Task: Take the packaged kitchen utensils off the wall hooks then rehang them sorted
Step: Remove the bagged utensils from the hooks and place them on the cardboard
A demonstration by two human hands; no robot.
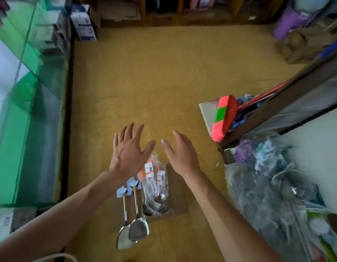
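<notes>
Two steel spatulas [134, 222] with blue card tags lie side by side on the yellow floor [163, 82]. Right of them lies a bundle of plastic-wrapped ladles [155, 188] with orange handles and white labels, on a brown cardboard piece [178, 193]. My left hand [129, 151] hovers above the spatula tags, fingers spread and straight, holding nothing. My right hand [180, 151] hovers just right of the ladle bundle, fingers straight, also holding nothing. No wall hooks are in view.
A pink, green and orange broom [224, 116] leans at the right beside a dark frame. Plastic-wrapped metal strainers and goods [273, 188] pile at the lower right. A green glass counter [26, 110] runs along the left. Boxes [84, 23] and shelves stand at the back.
</notes>
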